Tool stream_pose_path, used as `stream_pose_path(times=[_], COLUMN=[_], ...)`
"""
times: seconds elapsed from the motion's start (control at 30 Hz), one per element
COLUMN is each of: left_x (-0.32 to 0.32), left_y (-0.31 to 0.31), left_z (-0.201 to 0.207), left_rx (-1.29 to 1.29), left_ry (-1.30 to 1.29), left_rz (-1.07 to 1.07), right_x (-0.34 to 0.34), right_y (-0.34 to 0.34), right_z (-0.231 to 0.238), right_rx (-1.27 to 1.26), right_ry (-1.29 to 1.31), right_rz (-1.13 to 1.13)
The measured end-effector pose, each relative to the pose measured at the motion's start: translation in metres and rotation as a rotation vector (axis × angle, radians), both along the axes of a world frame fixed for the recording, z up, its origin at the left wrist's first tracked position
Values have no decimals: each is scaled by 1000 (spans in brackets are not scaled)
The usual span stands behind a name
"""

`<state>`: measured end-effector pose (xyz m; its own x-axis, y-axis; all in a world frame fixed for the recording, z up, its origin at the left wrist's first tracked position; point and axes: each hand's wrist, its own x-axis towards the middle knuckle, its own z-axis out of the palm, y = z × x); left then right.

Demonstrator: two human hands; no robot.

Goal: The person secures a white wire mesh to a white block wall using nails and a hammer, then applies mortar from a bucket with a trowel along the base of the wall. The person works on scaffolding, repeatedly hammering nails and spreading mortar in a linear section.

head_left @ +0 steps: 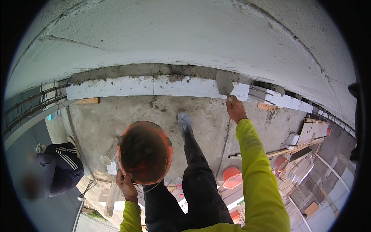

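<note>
My left hand is closed on the lower left rim of an orange bucket, whose inside is dark and smeared with mortar. How full the bucket is I cannot tell. With my right arm stretched forward, my right hand grips a trowel by its handle. The trowel's grey blade lies over the white tile strip at the foot of the wall, its tip by the mortar bed. Rough grey mortar fills the gap between tiles and wall, and splashes spot the tiles.
The pale wall curves across the top. A person in dark clothes crouches at the left, near rebar. Wood blocks lie along the strip. Orange tubs, boards and poles stand or lie at lower right.
</note>
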<state>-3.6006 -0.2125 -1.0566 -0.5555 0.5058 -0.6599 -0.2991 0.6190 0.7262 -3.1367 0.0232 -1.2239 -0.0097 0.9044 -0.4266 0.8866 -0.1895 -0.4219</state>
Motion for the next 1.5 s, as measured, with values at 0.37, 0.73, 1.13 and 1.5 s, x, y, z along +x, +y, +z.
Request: stream_pose_path(times=[0.37, 0.73, 1.13, 1.5], left_x=[4, 6, 6, -3], left_y=[-4, -15, 7, 2], left_z=[-5, -13, -9, -7], left_rx=[-43, -2, 12, 5], left_ry=[-35, -23, -62, -51], left_rz=[-13, -19, 45, 117], right_x=[-92, -241, -117, -232], right_y=[20, 32, -40, -24], right_z=[-18, -30, -9, -29], right_rx=[-340, -266, -155, 42], right_ry=[1076, 1126, 172, 120], right_rz=[-1244, -1261, -458, -197])
